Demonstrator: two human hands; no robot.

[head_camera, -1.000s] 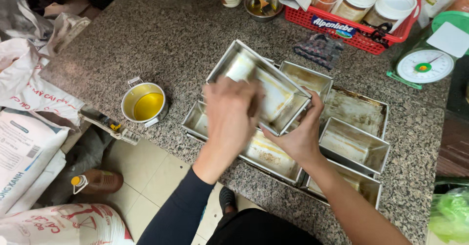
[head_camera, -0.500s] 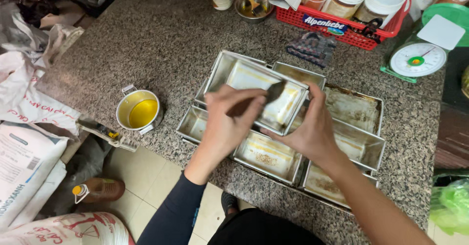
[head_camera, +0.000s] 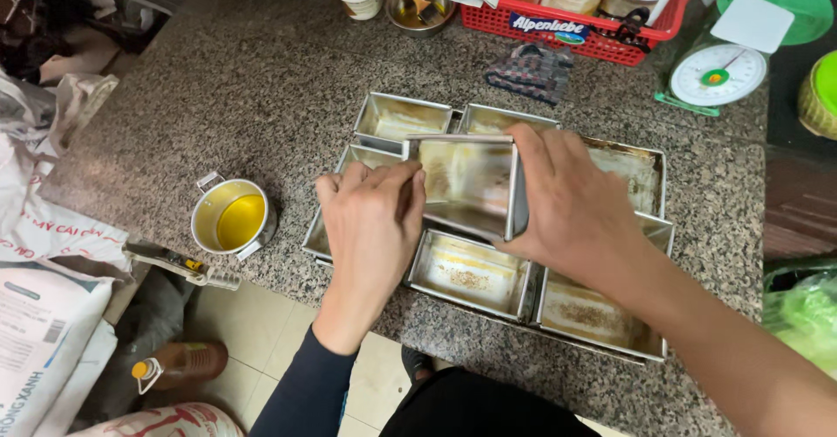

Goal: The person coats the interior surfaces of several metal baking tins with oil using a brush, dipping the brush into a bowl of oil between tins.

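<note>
The right hand [head_camera: 571,206] grips the tilted rectangular metal loaf tin [head_camera: 471,184] above the grouped tins [head_camera: 602,315] mid-counter, while the left hand [head_camera: 370,223] pinches a thin brush inside it — best kept steady, corners coated evenly.

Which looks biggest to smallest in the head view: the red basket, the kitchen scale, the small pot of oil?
1. Red basket, though cut off at the top edge.
2. Kitchen scale and small pot of oil: too alike to rank.

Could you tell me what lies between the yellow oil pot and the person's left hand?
Bare granite counter separates the pot from the left hand, in the head view.
</note>
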